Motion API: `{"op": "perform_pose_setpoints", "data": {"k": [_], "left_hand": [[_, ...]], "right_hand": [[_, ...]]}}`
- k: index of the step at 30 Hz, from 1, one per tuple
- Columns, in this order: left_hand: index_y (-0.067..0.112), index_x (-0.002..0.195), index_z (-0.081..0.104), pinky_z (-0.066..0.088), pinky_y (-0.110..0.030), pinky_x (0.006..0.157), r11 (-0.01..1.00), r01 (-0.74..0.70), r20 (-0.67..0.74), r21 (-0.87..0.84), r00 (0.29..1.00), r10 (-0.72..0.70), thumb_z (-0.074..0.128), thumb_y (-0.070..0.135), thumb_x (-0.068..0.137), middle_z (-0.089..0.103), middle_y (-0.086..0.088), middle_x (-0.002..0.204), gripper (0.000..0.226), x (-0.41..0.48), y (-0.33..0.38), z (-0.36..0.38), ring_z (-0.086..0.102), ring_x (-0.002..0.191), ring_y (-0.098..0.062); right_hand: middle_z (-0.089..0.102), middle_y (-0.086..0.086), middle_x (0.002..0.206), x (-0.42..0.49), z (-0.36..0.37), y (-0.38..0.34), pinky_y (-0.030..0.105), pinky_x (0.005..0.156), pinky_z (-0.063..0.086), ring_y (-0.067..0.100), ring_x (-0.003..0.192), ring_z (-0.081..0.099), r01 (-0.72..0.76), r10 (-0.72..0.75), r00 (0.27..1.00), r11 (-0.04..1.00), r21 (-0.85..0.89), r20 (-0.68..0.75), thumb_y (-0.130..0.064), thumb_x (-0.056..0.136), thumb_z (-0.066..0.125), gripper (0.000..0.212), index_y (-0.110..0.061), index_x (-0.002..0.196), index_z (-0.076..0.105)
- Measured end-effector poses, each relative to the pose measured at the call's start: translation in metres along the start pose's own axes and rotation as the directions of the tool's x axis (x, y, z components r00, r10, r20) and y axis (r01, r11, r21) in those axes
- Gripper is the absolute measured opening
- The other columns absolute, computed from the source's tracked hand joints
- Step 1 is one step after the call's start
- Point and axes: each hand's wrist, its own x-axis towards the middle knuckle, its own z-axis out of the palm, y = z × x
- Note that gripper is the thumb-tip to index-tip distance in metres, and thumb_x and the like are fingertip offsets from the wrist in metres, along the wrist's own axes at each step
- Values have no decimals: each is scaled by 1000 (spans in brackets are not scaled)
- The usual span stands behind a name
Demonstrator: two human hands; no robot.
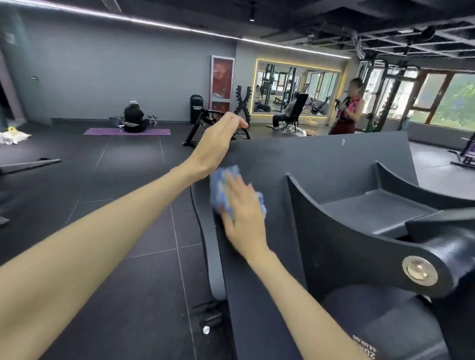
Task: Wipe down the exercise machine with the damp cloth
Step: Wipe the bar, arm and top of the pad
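Two bare forearms reach into view from the bottom edge, uncovered from the frame edge to the wrists; no sleeve or cuff reaches into the picture. The left hand [219,141] wears no glove, ring or bracelet, and its wrist carries no watch or band. The right hand [243,207] is likewise ungloved (its outline is a little blurred), with a plain, unadorned wrist. Both arms are slim and smooth.

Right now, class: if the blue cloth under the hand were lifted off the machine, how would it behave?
The blue cloth would probably flop, since it lies bunched and crumpled under the right hand. It looks light for its size. Pressed flat against the machine panel, it should slide rather than roll.
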Motion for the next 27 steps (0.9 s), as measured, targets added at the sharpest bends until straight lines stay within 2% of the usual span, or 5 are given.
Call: {"op": "perform_pose_setpoints", "data": {"k": [4,10,17,22,27], "left_hand": [[9,110,59,32,-6,88,994,-23,69,103,998,16,28,24,103,61,0,113,35,-12,5,2,51,108,-8],[8,105,58,34,-6,86,997,-9,-98,77,995,17,29,18,103,60,-2,108,30,-25,8,-14,52,100,-4],[12,102,57,36,-15,87,994,6,-137,105,991,9,29,26,99,59,1,103,31,-37,4,-29,52,102,-12],[8,106,57,33,-8,81,985,68,-121,158,991,-49,30,23,103,59,-1,108,31,-47,7,-37,50,102,-12],[5,108,55,34,-11,80,968,66,-48,244,997,-56,34,19,101,59,-8,109,26,-43,10,-19,50,102,-19]], "right_hand": [[38,5,149,-42,-30,27,40,114,26,22,140,32,201,-195,962,979,-15,193,-22,99,41,45,-8,142,40],[22,9,155,68,-25,23,40,116,19,24,144,17,-488,480,872,866,-110,-97,-24,101,38,52,-10,148,25],[53,14,132,57,-8,-4,45,100,41,31,120,50,178,-163,977,978,-106,136,-11,85,50,50,-9,135,47],[24,4,155,69,-19,25,38,113,28,19,144,20,-511,491,857,849,-135,-160,-19,102,34,51,-9,149,21],[31,4,153,-4,-2,-16,35,115,22,17,144,22,-24,27,997,999,-47,67,-20,98,36,48,-11,146,34]]}}
